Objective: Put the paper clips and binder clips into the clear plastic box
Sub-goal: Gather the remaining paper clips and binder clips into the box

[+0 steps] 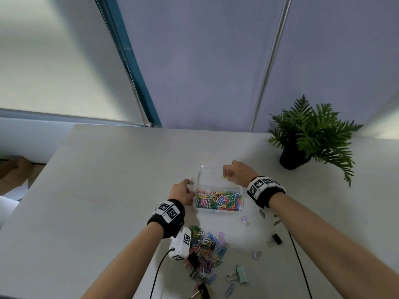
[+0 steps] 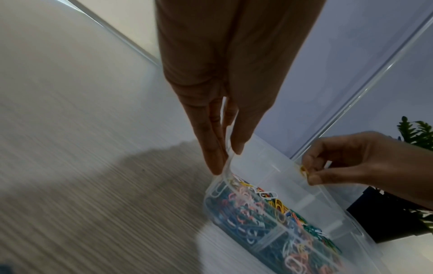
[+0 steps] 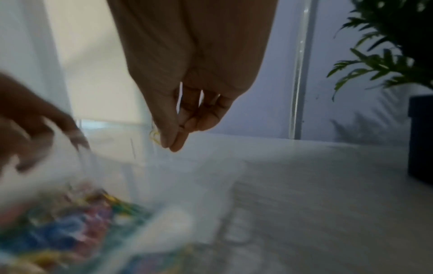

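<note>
The clear plastic box point(image 1: 241, 192) lies open mid-table; its near half is packed with coloured paper clips point(image 1: 218, 200) and its far half looks bare. My left hand point(image 1: 190, 184) pinches the box's left rim between thumb and fingers point(image 2: 214, 163). Over the far half, my right hand point(image 1: 226, 174) pinches a yellow paper clip point(image 2: 303, 169) at its fingertips point(image 3: 174, 146). A loose heap of paper clips point(image 1: 205, 249) lies nearer me. Binder clips are scattered around it: mint point(image 1: 241, 274), black point(image 1: 277, 238), lilac point(image 1: 245, 220).
A potted fern point(image 1: 306, 137) stands at the back right of the pale table point(image 1: 108, 190). The table's left edge falls away towards a window sill. Thin black cables point(image 1: 300, 266) trail from both wrists over the near table.
</note>
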Demonstrator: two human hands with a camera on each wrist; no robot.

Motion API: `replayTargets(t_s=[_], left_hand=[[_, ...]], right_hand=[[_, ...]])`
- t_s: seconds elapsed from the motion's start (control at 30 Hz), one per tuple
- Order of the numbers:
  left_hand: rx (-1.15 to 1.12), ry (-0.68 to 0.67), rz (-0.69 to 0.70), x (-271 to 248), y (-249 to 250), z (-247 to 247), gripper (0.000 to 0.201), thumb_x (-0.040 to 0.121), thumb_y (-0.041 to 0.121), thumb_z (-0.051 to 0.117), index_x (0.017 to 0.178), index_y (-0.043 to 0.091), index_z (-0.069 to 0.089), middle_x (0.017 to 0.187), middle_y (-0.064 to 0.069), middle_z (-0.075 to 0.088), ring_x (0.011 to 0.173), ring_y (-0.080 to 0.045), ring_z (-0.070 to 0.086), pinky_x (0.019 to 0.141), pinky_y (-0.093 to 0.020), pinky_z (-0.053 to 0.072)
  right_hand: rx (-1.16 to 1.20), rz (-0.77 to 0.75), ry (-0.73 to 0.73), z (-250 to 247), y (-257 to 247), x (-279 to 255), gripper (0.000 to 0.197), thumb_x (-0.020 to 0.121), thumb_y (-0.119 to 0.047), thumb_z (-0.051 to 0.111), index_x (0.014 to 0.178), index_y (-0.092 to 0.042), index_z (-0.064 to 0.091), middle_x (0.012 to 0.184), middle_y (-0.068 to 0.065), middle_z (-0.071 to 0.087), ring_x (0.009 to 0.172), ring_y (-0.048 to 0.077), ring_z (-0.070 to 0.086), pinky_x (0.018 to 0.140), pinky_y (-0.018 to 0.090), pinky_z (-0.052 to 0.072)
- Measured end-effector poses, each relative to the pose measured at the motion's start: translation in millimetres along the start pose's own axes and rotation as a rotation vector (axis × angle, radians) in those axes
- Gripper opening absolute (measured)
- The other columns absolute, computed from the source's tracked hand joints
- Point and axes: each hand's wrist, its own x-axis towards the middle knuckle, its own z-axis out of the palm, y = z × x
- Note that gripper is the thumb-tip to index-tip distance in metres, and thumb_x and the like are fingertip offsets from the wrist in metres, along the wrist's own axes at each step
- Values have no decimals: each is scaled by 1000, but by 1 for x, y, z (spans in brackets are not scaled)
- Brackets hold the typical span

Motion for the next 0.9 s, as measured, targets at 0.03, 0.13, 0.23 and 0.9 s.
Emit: replayTargets(t_s=[0.03, 0.13, 0.23, 0.9], left_hand=[[-12, -3, -4, 0, -1, 0, 39, 87, 6, 59, 124, 2, 48, 106, -24, 65, 88, -33, 68, 83, -46, 56], [-48, -7, -15, 0, -3, 1, 39, 87, 7, 60, 124, 3, 48, 105, -24, 65, 85, -32, 68, 82, -44, 56], [-42, -5, 6, 2, -4, 1, 39, 86, 7, 61, 123, 3, 49, 102, -23, 66, 84, -32, 69, 81, -44, 57], [-80, 16, 25, -6, 0, 1, 38, 86, 3, 58, 123, 4, 48, 104, -24, 64, 83, -34, 67, 74, -43, 58]], right_hand=[[84, -30, 27, 1, -3, -4, 7, 82, -7, 62, 88, -10, 62, 76, -2, 49, 71, 14, 47, 64, 19, 34], [160, -88, -42, 7, -13, -18, 4, 82, -11, 64, 83, -9, 67, 71, -9, 53, 69, 0, 42, 67, 16, 35], [180, -15, -44, 12, -14, -16, 15, 88, -16, 56, 97, -7, 64, 92, 5, 64, 86, 13, 53, 84, 31, 46], [-226, 99, -351, 17, -23, -7, 18, 91, -13, 41, 92, -2, 54, 83, 12, 52, 78, 25, 51, 70, 35, 44]])
